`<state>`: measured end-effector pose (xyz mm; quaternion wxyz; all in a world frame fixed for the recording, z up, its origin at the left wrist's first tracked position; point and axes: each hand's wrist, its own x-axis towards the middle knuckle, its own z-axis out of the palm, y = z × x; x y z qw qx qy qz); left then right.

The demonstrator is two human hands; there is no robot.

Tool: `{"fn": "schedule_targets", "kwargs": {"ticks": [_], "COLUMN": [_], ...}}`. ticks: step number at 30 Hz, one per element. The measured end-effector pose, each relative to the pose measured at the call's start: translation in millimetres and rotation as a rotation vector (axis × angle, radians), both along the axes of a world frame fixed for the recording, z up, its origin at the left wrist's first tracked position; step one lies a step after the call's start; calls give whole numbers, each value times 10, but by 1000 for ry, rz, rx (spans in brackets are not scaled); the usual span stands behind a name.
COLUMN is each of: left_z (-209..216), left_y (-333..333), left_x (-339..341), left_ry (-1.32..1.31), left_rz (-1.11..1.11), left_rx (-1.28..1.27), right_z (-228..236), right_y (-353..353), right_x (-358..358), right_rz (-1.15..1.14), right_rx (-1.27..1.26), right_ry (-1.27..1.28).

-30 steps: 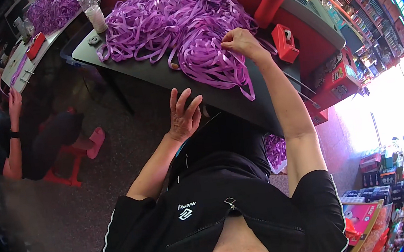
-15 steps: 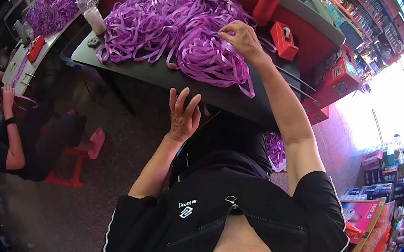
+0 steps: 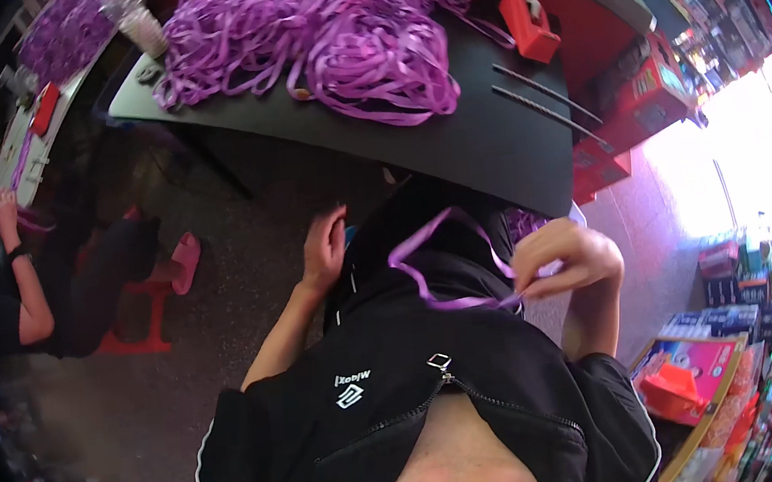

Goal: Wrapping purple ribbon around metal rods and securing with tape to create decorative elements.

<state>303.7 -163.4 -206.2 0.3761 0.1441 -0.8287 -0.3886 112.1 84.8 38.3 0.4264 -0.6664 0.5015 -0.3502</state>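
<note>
- Since the earlier frame, the right hand (image 3: pixel 564 259) has left the purple pile and come back over the near edge of the black table (image 3: pixel 490 148), bringing a purple ribbon loop (image 3: pixel 455 304).
- Nearest, on this side of the table: the right hand's thumb and fingertips pinch the loop, knuckles raised, wrist bent inward; the ribbon hangs slack over the person's lap.
- Left of that, also short of the table: the left hand (image 3: pixel 322 248) is lowered, fingers curled; whether they hold anything, I cannot tell.
- The table's near edge runs slantwise beyond both hands, well apart from the left; a strip of dark tabletop separates it from the ribbon pile (image 3: pixel 305 31).
- Toward the table's right edge: two thin rods (image 3: pixel 543 114), then a red tape dispenser (image 3: pixel 530 26) behind them.
- Beyond the table's left end: a white table (image 3: pixel 7 175) and a seated co-worker.
</note>
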Motion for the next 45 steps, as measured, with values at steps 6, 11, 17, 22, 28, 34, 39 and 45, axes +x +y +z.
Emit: {"fn": "schedule_targets", "kwargs": {"ticks": [6,11,17,22,28,34,39,45], "left_z": [171,1386,2161,2045,1856,1811,1777,1728], "left_y": [91,610,1251,1455,1496,1496,1516,1521], "left_x": [67,-427,-1115,-1393,-1340,-1275,-1260,-1273], "left_ry": [-276,-65,-6,-392,-434,-402,-429,-399], "left_rz": [-235,-517,-824,-1236,-1164,-1154,-1155,-1141], "left_rx": [26,-20,19,831,891,924,888,906], "right_z": [-208,-181,-219,-276,-332,-470,-595,-778], "right_y": [1109,1091,998,1029,1152,1120,1111,1125], "right_x": [61,176,246,212,233,192,172,140], "right_rz": [-1306,-1418,-1397,-1382,-1363,-1159,-1054,-1059], "right_rx": [-36,-145,-287,-372,-263,-236,-32,-40], "right_ry": [-124,-13,152,304,184,-217,-344,-452]}}
